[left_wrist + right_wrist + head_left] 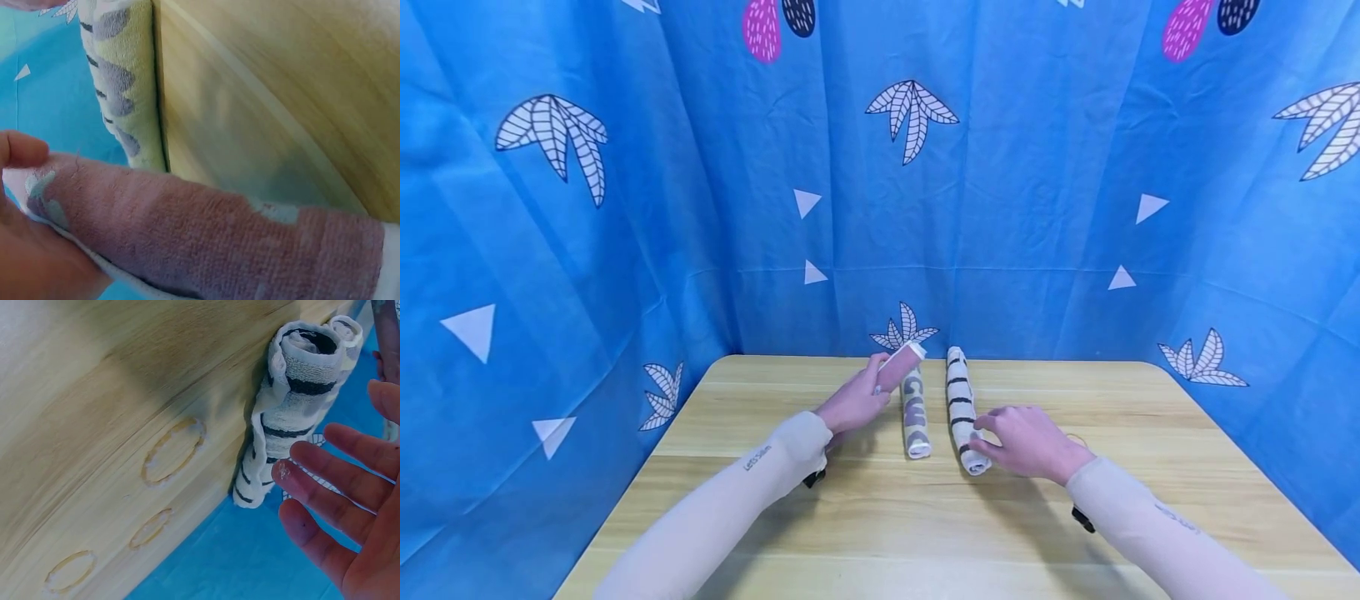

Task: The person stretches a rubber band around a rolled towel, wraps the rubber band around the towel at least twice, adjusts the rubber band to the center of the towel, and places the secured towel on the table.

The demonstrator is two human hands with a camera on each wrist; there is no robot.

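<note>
My left hand [856,400] grips a rolled pink towel [898,367] by its near part, the roll slanting up toward the back right. In the left wrist view, pale patches show on the pink towel [187,225], with the thumb over one end. A rolled towel with a grey and yellowish pattern [915,419] lies just right of that hand. Further right is a rolled white towel with black stripes [959,404]. My right hand [1030,442] is beside its near end, and the right wrist view shows the fingers [340,506] loosely spread, holding nothing.
Three thin yellowish rings like rubber bands, one of them a larger ring [147,464], lie on the wooden table [887,533] to the right of the striped towel. A blue patterned curtain [1015,208] hangs behind the table and along its sides.
</note>
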